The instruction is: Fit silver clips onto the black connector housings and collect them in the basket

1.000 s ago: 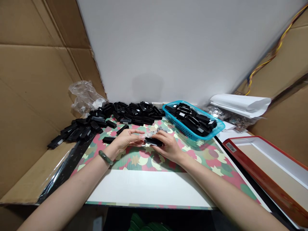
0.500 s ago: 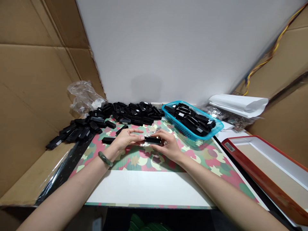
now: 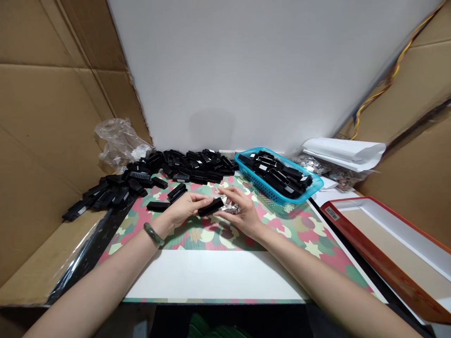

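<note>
My left hand [image 3: 183, 209], with a green bangle [image 3: 154, 234] on its wrist, grips a small black oblong plastic case [image 3: 210, 207] between thumb and fingers. The case is tilted, its right end raised. Just to the right, my right hand [image 3: 244, 211] has its thumb and fingers apart, curved over a little heap of small shiny metal parts [image 3: 229, 206]. Whether a fingertip touches one of these parts cannot be made out. Left of my left hand lie loose black cases [image 3: 158, 206] on the patterned mat [image 3: 282, 230].
A pile of black cases [image 3: 197, 166] runs along the wall and left side. At back right stands a blue basket [image 3: 268, 191] full of them. Further right are bagged metal parts [image 3: 343, 178], white paper [image 3: 345, 150] and a red-edged box lid [image 3: 384, 263]. Clear plastic [image 3: 118, 141] lies back left.
My right hand has let go of the black case, and its fingers have parted. The case has turned and shifted left, held by my left hand alone. The view has moved slightly.
</note>
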